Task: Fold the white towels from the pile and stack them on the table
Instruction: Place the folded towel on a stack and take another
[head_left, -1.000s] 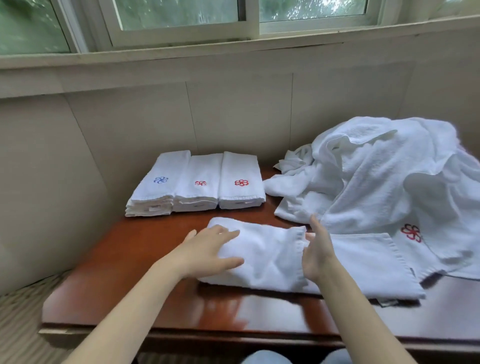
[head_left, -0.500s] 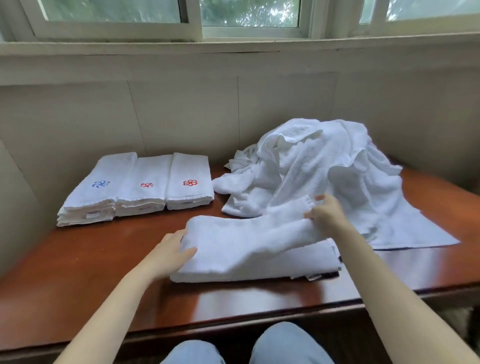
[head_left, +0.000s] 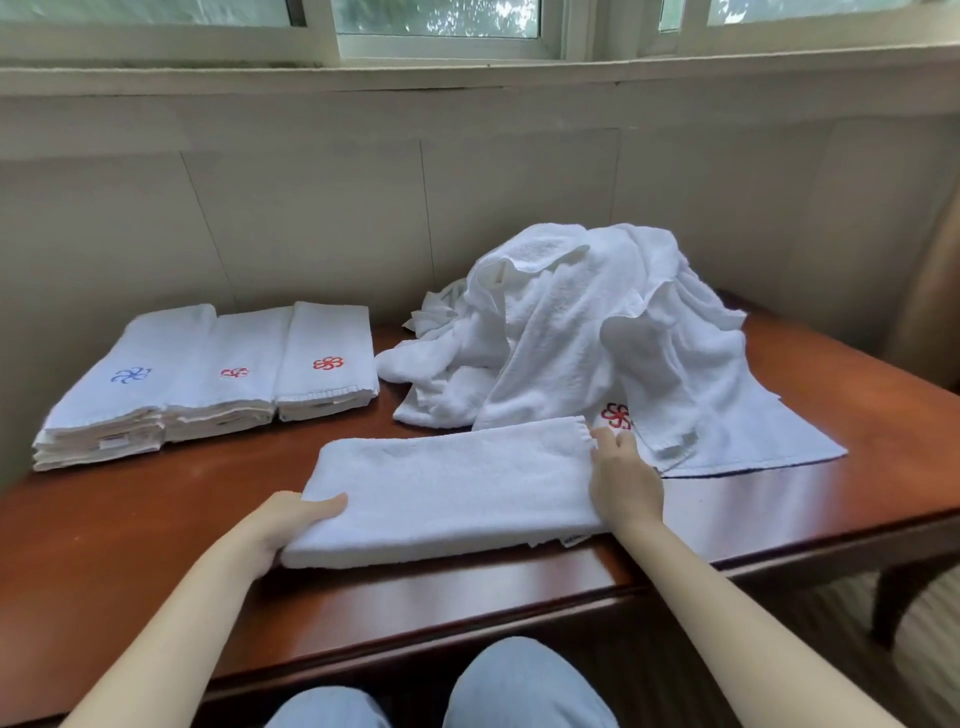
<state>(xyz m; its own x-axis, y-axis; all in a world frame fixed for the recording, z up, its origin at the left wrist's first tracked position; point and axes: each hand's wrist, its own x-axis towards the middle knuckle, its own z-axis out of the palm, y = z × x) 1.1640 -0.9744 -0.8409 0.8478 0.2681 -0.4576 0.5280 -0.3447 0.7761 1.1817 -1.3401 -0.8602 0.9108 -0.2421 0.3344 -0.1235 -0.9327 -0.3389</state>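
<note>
The step in hand looks like the middle of a fold: one white towel (head_left: 452, 493) lies as a long, narrow strip on the wooden table (head_left: 130, 545), just in front of the pile (head_left: 587, 332) on the person's side, its far right corner close to the pile's draped hem. The left hand (head_left: 288, 525) grips the strip's end farthest from the pile, thumb on top and fingers hidden beneath the cloth. The right hand (head_left: 623, 478) rests loose and flat against the end nearest the pile, fingers straight and holding nothing that I can see. To the left of the pile, three stacks of folded towels (head_left: 218, 379) sit side by side, logos up. The pile is tall, so much of the task remains. Next, the strip probably needs folding end over end to match the stacks. That calls for a firm pinch at one end, edges kept aligned, and then a carry across to the stacks left of the pile.
</note>
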